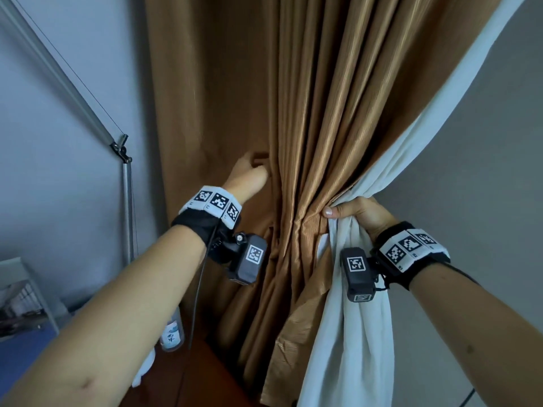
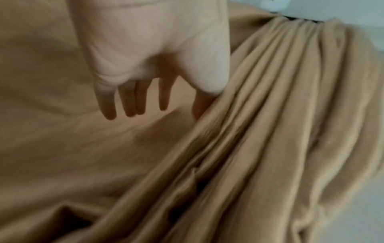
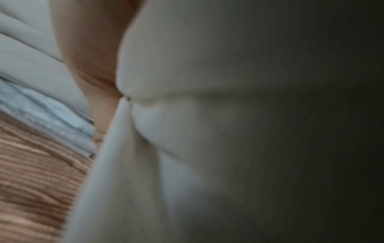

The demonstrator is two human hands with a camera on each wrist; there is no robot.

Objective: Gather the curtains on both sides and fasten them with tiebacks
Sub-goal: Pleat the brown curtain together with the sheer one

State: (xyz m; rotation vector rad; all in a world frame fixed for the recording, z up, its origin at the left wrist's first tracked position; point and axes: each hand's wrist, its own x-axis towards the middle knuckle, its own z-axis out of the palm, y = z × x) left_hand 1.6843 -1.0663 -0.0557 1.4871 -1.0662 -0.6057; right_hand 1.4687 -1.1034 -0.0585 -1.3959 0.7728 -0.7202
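Observation:
A tan curtain [image 1: 323,113] with a white lining [image 1: 361,333] hangs in front of me, bunched into folds at waist height. My right hand [image 1: 355,214] grips the gathered bundle from the right, thumb across the tan folds and white lining. My left hand [image 1: 249,177] reaches behind the bundle's left side, fingers straight and spread against the flat tan cloth [image 2: 62,148]; its fingers [image 2: 141,102] hold nothing. The right wrist view is blurred, filled by white lining [image 3: 187,131] and a strip of tan cloth [image 3: 37,189]. No tieback is visible.
A grey wall [image 1: 58,142] stands at the left with a metal pole and hinged bracket [image 1: 126,201]. A plastic bottle [image 1: 173,333] stands on a dark wooden surface [image 1: 205,377] below the curtain. Another grey wall [image 1: 499,171] is at the right.

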